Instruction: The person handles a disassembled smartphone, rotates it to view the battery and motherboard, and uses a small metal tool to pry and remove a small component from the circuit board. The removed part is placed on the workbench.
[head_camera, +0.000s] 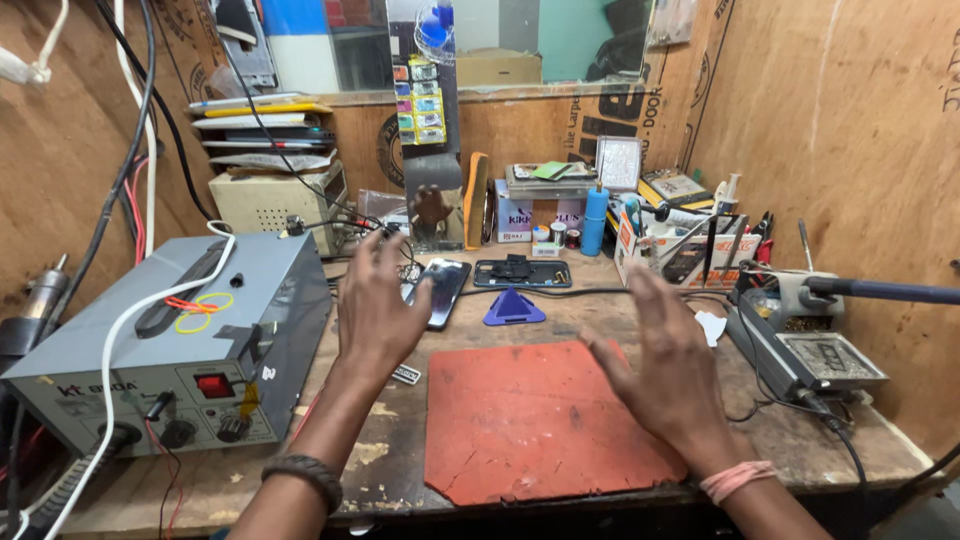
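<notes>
Both hands hovered, fingers spread and holding nothing, above a worn wooden workbench (400, 470). The left hand (378, 300) was raised past the far left corner of a red work mat (530, 420), which lay flat on the bench with a torn near edge. The right hand (672, 370) hung over the mat's right edge, palm turned inward.

Beyond the mat's far left corner, just past the left hand's fingertips, lay a dark smartphone (440, 290), screen up, its long axis running away from the viewer and leaning slightly right. A small blue triangular stand (514, 307) sat just beyond the mat's far edge, and an opened phone body (522, 273) lay behind it, long axis crosswise.

Left of the mat stood a grey power supply box (170, 340). Right of the mat sat a soldering station (810, 350).
</notes>
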